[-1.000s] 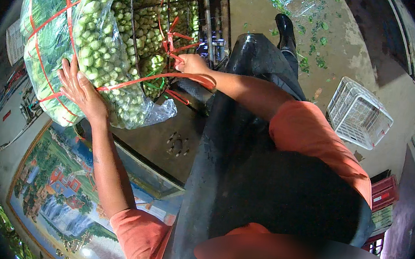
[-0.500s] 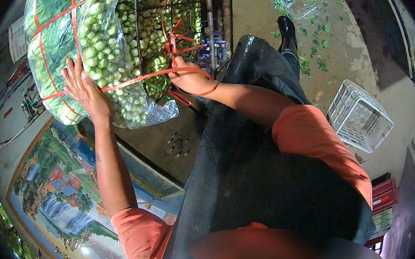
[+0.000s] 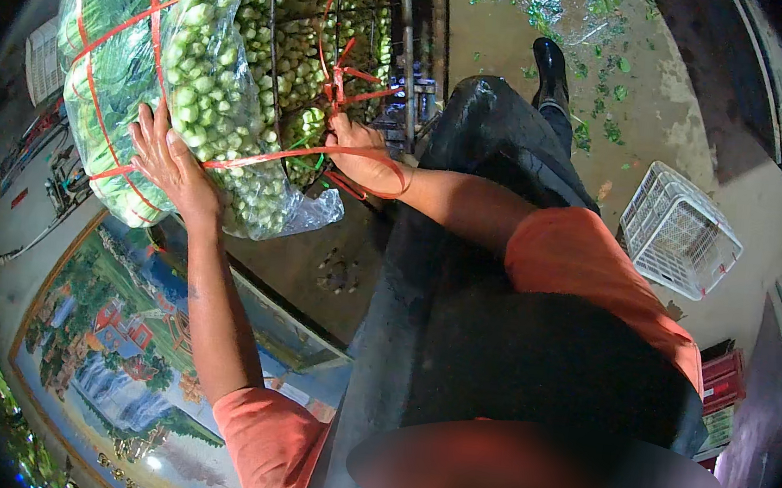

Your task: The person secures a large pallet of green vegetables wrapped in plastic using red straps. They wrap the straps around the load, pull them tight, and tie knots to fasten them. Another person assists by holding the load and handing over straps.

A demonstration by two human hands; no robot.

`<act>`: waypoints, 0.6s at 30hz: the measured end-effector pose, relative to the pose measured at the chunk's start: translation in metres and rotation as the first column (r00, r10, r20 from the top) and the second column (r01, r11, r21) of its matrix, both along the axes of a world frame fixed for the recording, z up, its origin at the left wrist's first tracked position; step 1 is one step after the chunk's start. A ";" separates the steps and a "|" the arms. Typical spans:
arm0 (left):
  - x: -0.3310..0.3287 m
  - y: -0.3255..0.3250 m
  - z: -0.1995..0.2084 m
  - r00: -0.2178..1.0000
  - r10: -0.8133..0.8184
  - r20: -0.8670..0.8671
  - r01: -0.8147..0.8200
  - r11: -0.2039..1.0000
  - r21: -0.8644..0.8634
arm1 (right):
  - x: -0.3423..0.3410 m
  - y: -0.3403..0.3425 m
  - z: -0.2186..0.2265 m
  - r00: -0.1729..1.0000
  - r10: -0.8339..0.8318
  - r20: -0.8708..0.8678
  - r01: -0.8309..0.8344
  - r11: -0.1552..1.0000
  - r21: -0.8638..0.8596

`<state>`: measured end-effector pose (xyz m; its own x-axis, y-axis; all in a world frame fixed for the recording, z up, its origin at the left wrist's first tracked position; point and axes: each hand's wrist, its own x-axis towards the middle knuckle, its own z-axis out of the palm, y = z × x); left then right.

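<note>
A large bundle of leafy green vegetables [image 3: 205,79], its pale cut stems packed side by side, fills the upper left. Clear plastic wrap [image 3: 314,214] covers part of it, and red straps cross over it. My left hand [image 3: 176,168] lies on the wrapped side with its fingers stretched out, close to a red strap [image 3: 273,153]. That strap runs across the stems to my right hand [image 3: 361,156], whose fingers are closed on it. A loop of the strap hangs round my right wrist. Just above this hand is a red knot [image 3: 337,89] with loose ends.
Dark metal bars [image 3: 406,50] stand along the bundle's right side. A white plastic crate [image 3: 680,232] sits on the floor at right. Leaf scraps [image 3: 600,86] litter the wet floor near a black boot [image 3: 552,72]. At lower left is a large landscape picture [image 3: 130,351].
The bundle and both hands appear slightly farther right in the view. My left hand stays flat on the wrap, and my right hand keeps its grip on the red strap.
</note>
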<state>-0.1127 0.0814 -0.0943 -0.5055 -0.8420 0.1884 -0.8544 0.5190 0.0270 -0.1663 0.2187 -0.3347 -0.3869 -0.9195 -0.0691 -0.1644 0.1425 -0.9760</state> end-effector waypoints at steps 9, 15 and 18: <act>0.006 -0.003 0.000 1.000 -0.008 0.022 0.008 1.000 0.002 | 0.007 -0.003 -0.003 0.990 -0.090 -0.109 0.082 0.993 -0.082; 0.005 -0.003 -0.001 1.000 -0.002 0.018 0.002 1.000 0.014 | -0.023 -0.002 -0.003 0.997 0.077 0.021 -0.077 0.997 -0.007; 0.007 -0.001 0.002 1.000 0.004 0.023 -0.004 1.000 0.009 | -0.057 0.009 0.011 0.997 0.066 0.028 -0.067 0.996 0.054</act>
<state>-0.1059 0.0808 -0.0920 -0.5063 -0.8457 0.1687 -0.8569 0.5154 0.0120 -0.2233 0.2278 -0.3233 -0.3226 -0.9377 -0.1292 -0.1497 0.1853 -0.9712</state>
